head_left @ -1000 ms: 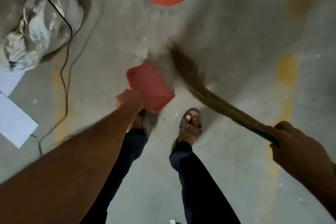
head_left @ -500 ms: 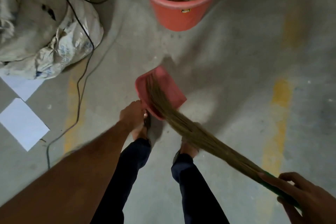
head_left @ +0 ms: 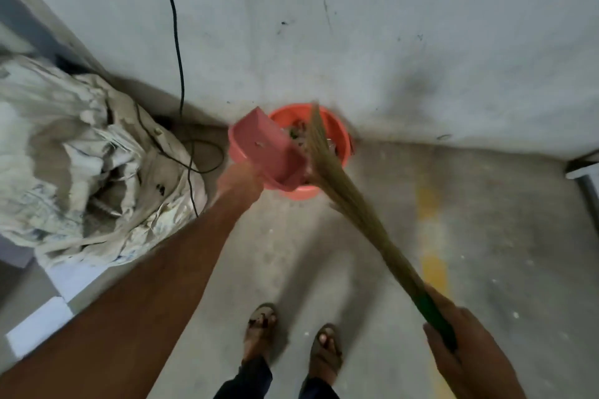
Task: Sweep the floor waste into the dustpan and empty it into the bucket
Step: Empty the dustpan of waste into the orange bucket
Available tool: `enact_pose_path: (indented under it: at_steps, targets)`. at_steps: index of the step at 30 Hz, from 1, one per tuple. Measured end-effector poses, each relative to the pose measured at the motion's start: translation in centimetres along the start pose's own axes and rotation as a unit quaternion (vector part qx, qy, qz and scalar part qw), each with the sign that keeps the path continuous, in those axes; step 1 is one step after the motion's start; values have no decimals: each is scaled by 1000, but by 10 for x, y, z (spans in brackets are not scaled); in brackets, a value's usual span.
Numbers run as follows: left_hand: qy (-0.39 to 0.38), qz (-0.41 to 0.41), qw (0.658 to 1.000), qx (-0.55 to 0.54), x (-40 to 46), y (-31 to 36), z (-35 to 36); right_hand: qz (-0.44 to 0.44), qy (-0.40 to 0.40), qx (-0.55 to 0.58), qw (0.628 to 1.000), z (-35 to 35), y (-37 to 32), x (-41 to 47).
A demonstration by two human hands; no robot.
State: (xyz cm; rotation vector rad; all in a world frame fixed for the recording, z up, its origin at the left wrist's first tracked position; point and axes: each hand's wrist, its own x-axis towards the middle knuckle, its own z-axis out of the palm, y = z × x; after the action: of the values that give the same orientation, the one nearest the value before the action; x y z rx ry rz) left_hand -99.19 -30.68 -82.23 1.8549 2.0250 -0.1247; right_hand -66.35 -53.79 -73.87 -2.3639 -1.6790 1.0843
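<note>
In the head view, the person's left hand is gripping the pink dustpan by its near end, fingers closed around it, and is holding it tilted over the orange bucket, with the pan's far edge raised and its open side facing the bucket's mouth. The bucket is standing on the concrete floor against the base of a pale wall, and scraps of waste are showing inside it, too blurred to tell apart. The right hand is wrapped shut around the green handle of a grass broom, whose straw bristles are reaching up and over the bucket, pressing just beside the dustpan's right edge. To the left, a crumpled woven sack is slumping on the floor, with a black cable running down the wall and looping beside it. White sheets of paper are lying near the sack at the lower left. A faded yellow stripe is running along the floor to the right of the broom. The person's feet in sandals are standing well back from the bucket.
</note>
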Motion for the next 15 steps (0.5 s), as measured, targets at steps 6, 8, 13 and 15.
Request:
enact_pose_path:
  at_steps: [6,8,13,15]
  targets:
    - [16,6,994,110,-7,44,-80,59,31,5,998,-2,-58,-16]
    - [7,-1,999,37,-18,44,-93,64,41,7,997,-10,-76,-32]
    - [-4,26,996,-83,-20,39,-111,72,63,21,995,-10,-85,-76]
    - [-27,9,995,-92,-23,39,-123,77,69,26,994,-7,-88,-91]
